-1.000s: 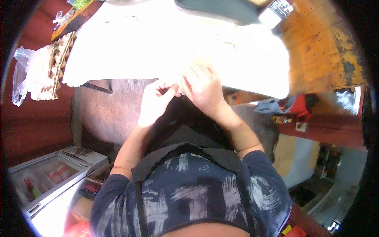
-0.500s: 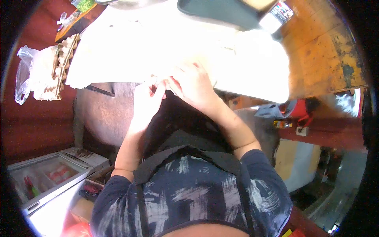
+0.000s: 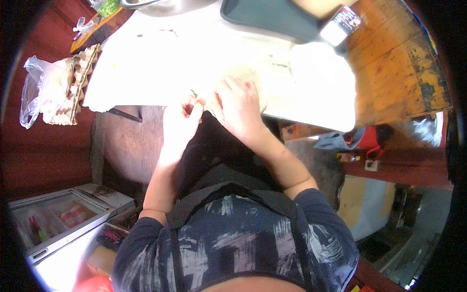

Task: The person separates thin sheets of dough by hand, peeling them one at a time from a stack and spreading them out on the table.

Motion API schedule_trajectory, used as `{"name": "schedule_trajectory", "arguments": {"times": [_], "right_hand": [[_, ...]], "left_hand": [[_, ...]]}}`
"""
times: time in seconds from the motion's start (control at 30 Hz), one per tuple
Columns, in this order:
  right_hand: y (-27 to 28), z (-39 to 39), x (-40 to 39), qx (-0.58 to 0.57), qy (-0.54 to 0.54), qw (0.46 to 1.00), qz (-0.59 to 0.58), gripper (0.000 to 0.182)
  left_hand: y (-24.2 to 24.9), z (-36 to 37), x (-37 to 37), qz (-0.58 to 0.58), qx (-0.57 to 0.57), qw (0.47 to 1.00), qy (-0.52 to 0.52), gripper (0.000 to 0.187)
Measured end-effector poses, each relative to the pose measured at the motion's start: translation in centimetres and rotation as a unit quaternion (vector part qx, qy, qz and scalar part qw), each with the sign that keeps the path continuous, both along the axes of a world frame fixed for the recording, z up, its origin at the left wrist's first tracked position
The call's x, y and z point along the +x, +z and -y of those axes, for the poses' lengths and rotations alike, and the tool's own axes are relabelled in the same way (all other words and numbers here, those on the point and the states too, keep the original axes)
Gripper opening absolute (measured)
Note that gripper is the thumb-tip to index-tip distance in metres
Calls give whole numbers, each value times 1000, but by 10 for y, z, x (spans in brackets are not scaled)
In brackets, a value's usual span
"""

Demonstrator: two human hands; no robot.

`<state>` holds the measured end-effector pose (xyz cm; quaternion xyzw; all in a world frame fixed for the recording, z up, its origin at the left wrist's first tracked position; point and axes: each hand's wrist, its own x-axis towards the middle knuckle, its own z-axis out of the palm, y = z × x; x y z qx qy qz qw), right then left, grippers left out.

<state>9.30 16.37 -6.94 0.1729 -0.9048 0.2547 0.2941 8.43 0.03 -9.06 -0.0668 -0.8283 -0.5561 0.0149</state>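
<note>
Both hands are at the near edge of an overexposed white work surface (image 3: 155, 63). My left hand (image 3: 182, 117) is closed, thumb and fingers pinched together. A small pale bit shows at its fingertips, too washed out by glare to name. To its right, my right hand (image 3: 238, 107) rests over the surface with its fingers curled in. What lies under or between those fingers is hidden. A narrow gap separates the two hands. Just below them hangs the black apron (image 3: 228, 146).
Egg cartons (image 3: 80, 82) with a clear plastic bag stand at the left. At the back are a metal bowl (image 3: 168, 6), a dark green tray (image 3: 272, 17) and a phone-like screen (image 3: 341, 24). A glass-topped freezer (image 3: 68, 214) sits low left; a wooden table (image 3: 399, 63) lies right.
My right hand has shifted slightly away from the left, widening the gap between their fingertips. My left hand stays nearly in place, still pinched. The camera view has tilted a little.
</note>
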Motion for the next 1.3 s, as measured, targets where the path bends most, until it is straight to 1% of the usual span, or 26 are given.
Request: {"name": "schedule_trajectory", "arguments": {"times": [0.03,0.1,0.23,0.3,0.43,0.5,0.63,0.7,0.83,0.93,1.0,1.03,1.07,1.1,1.13,1.2,1.23,1.3], "right_hand": [[1,-1,0,0,0,1000,-1,12],[2,-3,-1,1,23,1000,-1,14],[-1,1,-12,-13,47,998,-40,16],[-4,1,-21,-4,67,997,-29,14],[-3,2,-28,10,66,998,-20,10],[0,3,-28,13,57,998,-5,4],[2,6,-27,8,17,999,-33,6],[0,7,-27,-20,-10,999,-44,6],[0,8,-25,-2,-36,998,-43,6],[1,6,-25,-1,-39,999,-32,7],[4,4,-26,-43,41,998,-19,7],[4,4,-28,-43,40,998,-19,7],[3,4,-30,-37,63,997,-9,6],[2,4,-32,-32,85,996,0,6],[3,4,-32,-32,85,996,-2,6],[3,5,-33,-46,100,994,19,5],[2,5,-33,-46,101,994,18,5],[1,4,-33,-61,114,992,18,5]], "left_hand": [[1,-2,-1,-1,0,1000,0,12],[3,-7,-6,-53,85,995,22,12],[3,-4,-16,-43,45,998,10,16],[2,-2,-19,-54,41,998,-8,17],[6,-2,-19,-70,12,997,-4,16],[7,-2,-18,-42,16,999,11,15],[12,-5,-17,-28,32,999,29,13],[10,-4,-17,-23,50,998,33,12],[9,-4,-18,-22,60,997,37,11],[10,-2,-18,-6,52,998,35,11],[11,0,-18,-84,-52,995,8,14],[15,-1,-16,-84,-52,995,7,14],[20,-3,-13,-87,-76,993,2,15],[24,-5,-12,-90,-101,991,-4,17],[20,-5,-14,-92,-101,991,-4,17],[10,-6,-21,-249,-83,964,38,32],[12,-5,-21,-250,-83,964,40,32],[19,-6,-21,-197,-104,975,-3,52]]}}
